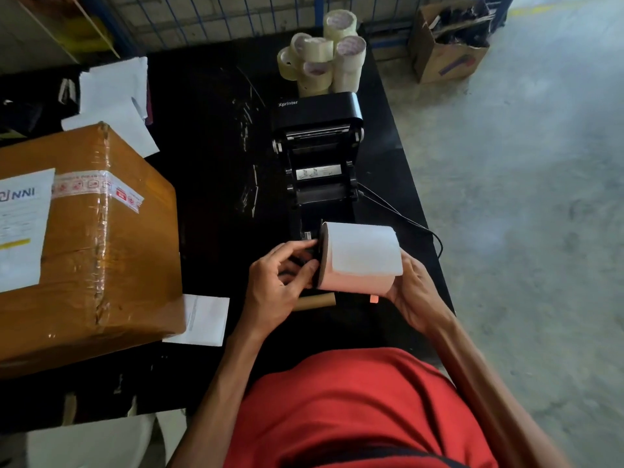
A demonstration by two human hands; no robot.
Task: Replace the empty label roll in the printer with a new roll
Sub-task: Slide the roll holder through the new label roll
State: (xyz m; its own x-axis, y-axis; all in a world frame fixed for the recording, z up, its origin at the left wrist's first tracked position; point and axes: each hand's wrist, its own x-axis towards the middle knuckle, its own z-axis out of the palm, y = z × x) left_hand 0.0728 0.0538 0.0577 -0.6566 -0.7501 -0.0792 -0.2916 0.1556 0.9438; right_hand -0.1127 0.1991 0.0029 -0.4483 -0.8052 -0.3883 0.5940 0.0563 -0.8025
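A full white label roll (361, 255) is held above the black table, just in front of the printer. My right hand (413, 292) grips its right end. My left hand (280, 282) pinches a black holder piece (312, 258) against the roll's left end. The black Xprinter label printer (319, 146) stands open, its lid tipped back and its bay showing. A bare brown cardboard core (315, 301) lies on the table under the roll, partly hidden by my left hand.
A large taped cardboard box (87, 248) fills the left of the table (209, 163). White papers (114, 96) lie behind it and one sheet (206, 319) in front. Several clear tape rolls (324, 55) are stacked behind the printer. The printer's cable (405, 221) runs toward the table's right edge.
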